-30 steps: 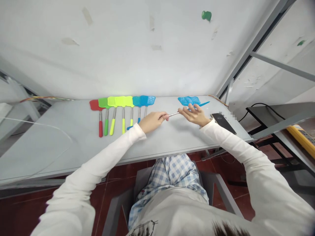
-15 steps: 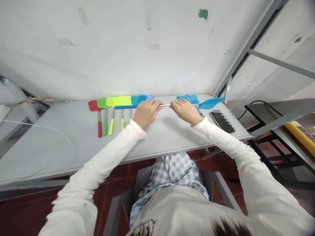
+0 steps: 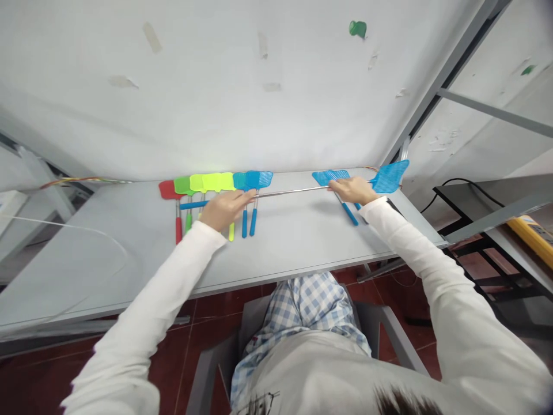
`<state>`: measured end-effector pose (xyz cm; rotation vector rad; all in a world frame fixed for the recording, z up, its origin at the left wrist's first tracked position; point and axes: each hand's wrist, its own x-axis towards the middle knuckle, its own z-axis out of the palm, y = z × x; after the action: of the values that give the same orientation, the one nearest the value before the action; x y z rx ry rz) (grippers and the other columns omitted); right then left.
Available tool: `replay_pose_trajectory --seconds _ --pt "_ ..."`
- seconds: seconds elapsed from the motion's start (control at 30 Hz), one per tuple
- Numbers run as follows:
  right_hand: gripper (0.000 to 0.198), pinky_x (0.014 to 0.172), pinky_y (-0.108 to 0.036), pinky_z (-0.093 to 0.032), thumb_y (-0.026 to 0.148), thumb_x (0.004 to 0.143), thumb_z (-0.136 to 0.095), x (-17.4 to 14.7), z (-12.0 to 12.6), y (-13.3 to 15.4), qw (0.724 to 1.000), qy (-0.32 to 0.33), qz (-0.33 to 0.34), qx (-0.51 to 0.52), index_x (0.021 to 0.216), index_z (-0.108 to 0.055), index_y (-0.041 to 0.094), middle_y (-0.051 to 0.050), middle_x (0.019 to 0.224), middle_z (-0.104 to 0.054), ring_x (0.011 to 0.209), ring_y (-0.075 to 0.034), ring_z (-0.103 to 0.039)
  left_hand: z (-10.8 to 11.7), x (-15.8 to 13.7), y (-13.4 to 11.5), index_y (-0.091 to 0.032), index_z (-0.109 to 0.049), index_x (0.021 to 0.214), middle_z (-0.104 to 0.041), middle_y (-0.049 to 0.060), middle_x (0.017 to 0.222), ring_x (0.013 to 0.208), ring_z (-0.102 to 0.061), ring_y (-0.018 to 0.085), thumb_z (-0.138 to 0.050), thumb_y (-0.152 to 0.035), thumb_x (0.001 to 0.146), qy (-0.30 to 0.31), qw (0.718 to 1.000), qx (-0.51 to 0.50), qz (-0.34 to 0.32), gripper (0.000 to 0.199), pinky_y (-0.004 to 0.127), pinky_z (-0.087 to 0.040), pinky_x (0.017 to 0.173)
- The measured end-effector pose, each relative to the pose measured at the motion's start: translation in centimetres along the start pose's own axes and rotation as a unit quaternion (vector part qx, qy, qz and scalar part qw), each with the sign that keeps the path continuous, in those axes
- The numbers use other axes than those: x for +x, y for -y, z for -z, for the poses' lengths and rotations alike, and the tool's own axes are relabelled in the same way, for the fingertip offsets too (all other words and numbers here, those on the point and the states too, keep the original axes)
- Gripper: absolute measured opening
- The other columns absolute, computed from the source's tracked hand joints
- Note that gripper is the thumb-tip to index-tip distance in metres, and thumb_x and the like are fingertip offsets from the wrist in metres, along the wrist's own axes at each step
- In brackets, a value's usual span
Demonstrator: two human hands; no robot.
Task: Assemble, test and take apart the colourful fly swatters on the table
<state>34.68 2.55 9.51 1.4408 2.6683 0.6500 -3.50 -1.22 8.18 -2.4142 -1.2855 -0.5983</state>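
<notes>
"What fills most of the view?"

"A white wall [image 3: 207,121], and below it the grey table [image 3: 280,256], running across in front of me."

"And over the table?"

"The longest thing is the blue swatter [image 3: 298,191] I hold, raised and nearly level. Its head lies beyond my right hand [image 3: 351,190], its handle end pokes out past my left hand [image 3: 224,210], and bare metal shaft runs between. Next in size, a row of swatters [image 3: 216,181] lies at left, red, green, yellow and blue, heads overlapping near the wall. Smaller, a blue pair [image 3: 330,177] lies at right."

"What are your fingers doing?"

"Both sets are wrapped round that one swatter: the right near its head, the left toward the handle. My left hand hides where the handle meets the shaft, so I cannot tell which part it grips."

"How is it done well?"

"In my judgement, any pull should run straight along the shaft, hands in line, because a thin rod would bend easily. I'd grip the neck, sparing the soft head, and carry the handle clear of those lying underneath."
</notes>
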Motion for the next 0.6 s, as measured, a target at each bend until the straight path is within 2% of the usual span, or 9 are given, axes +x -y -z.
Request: replay_pose_trajectory --seconds 0.1,0.17,0.37,0.5,0.6 --pt "0.041 0.057 -0.030 -0.019 0.037 0.099 -0.028 -1.9 -1.1 -3.0 1.000 0.015 -0.014 -0.013 0.102 -0.063 0.014 -0.011 0.083 -0.068 0.072 -0.019 -0.058 0.4 -1.8 3.1 -0.027 -0.067 0.106 -0.069 0.008 0.082 0.074 -0.063 0.020 -0.032 -0.048 0.095 0.041 0.999 -0.012 0.024 0.042 0.029 -0.043 0.064" --pt "0.041 0.057 -0.030 -0.021 0.037 0.099 -0.029 -2.6 -1.4 -3.8 1.000 0.014 -0.020 -0.011 0.101 -0.062 0.014 -0.012 0.084 -0.067 0.073 -0.020 -0.059 0.3 -2.1 3.8 -0.027 -0.067 0.106 -0.071 0.008 0.088 0.080 -0.064 0.021 -0.031 -0.051 0.094 0.050 0.998 -0.020 0.040 0.045 0.030 -0.045 0.067" --pt "0.043 0.065 -0.030 -0.032 0.041 0.099 -0.027 -2.0 -1.2 -3.2 0.999 -0.044 -0.013 0.016 0.107 -0.058 0.012 -0.013 0.094 -0.064 0.082 -0.022 -0.059 0.2 -0.3 3.0 -0.024 -0.066 0.104 -0.071 0.009 0.094 0.088 -0.064 0.023 -0.031 -0.051 0.094 0.019 0.997 -0.049 0.056 0.045 0.034 -0.045 0.079" --pt "0.040 0.073 -0.032 -0.036 0.036 0.100 -0.027 -1.5 -1.0 -3.0 0.998 -0.062 0.018 0.005 0.103 -0.058 0.011 -0.014 0.096 -0.062 0.082 -0.023 -0.058 0.9 0.2 2.6 -0.022 -0.066 0.102 -0.070 0.010 0.090 0.086 -0.064 0.025 -0.031 -0.052 0.094 0.011 0.997 -0.022 0.079 0.046 0.036 -0.044 0.077" --pt "0.037 0.073 -0.032 -0.036 0.033 0.100 -0.029 -1.3 -1.0 -2.7 0.998 -0.057 0.025 0.019 0.099 -0.058 0.012 -0.013 0.092 -0.064 0.081 -0.023 -0.059 1.0 -0.2 2.4 -0.022 -0.067 0.104 -0.071 0.010 0.091 0.085 -0.064 0.024 -0.030 -0.052 0.095 0.019 0.997 0.002 0.071 0.048 0.034 -0.042 0.072"
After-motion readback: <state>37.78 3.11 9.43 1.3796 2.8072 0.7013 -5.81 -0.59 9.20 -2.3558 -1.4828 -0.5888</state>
